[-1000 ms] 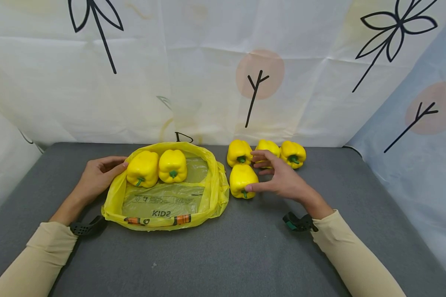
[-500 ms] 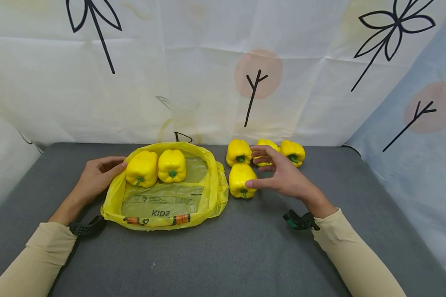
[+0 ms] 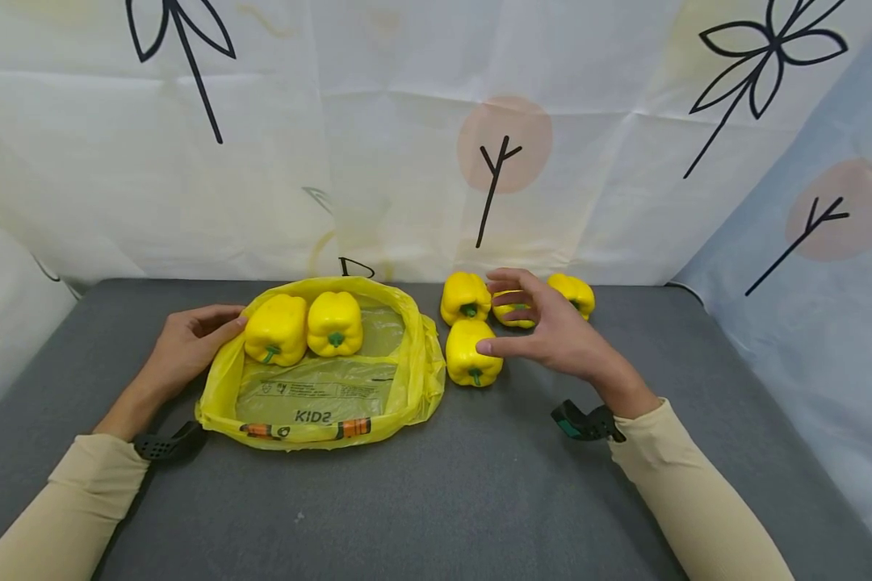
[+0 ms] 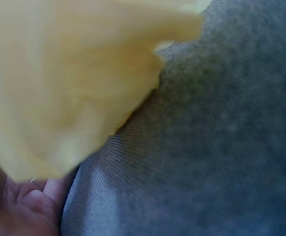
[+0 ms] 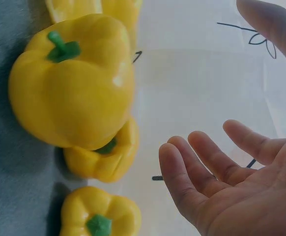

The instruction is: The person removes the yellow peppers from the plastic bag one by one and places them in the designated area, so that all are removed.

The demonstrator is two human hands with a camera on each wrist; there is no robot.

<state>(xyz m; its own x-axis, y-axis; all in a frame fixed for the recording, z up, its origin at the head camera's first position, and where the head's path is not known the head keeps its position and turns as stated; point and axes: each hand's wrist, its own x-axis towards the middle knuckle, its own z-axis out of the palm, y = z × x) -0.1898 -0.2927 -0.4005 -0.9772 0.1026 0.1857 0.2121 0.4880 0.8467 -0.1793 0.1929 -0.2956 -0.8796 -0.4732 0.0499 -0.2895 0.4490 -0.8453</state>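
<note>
The rim of the yellow bag [image 3: 426, 375] appears to be pinched at its left side between the thumb and fingers of the left hand [image 3: 189, 347], while nothing is held by the right hand [image 3: 552, 327], whose fingers are spread near the peppers. Inside the bag, toward its back left, the left bagged pepper [image 3: 276, 329] and the right bagged pepper [image 3: 335, 323] are seen side by side. Four more are set out on the grey table [image 3: 443, 500] to the bag's right: the front pepper [image 3: 463, 355] just beside the bag, and behind it the back-left pepper [image 3: 465, 297], the middle pepper [image 3: 517, 323] and the back-right pepper [image 3: 576, 292]. If the rim is let slip, the soft mouth could sag inward and be snagged. Because the peppers look smooth and are closely set, one could be rolled away when its neighbour is brushed by a knuckle. In the head view the front pepper is overlapped by the right thumb, so contact might be assumed; in the right wrist view a gap between that hand and the peppers is revealed. The middle pepper is partly covered by fingers in the head view. By the left wrist view, only blurred bag film is added beside the left hand.
</note>
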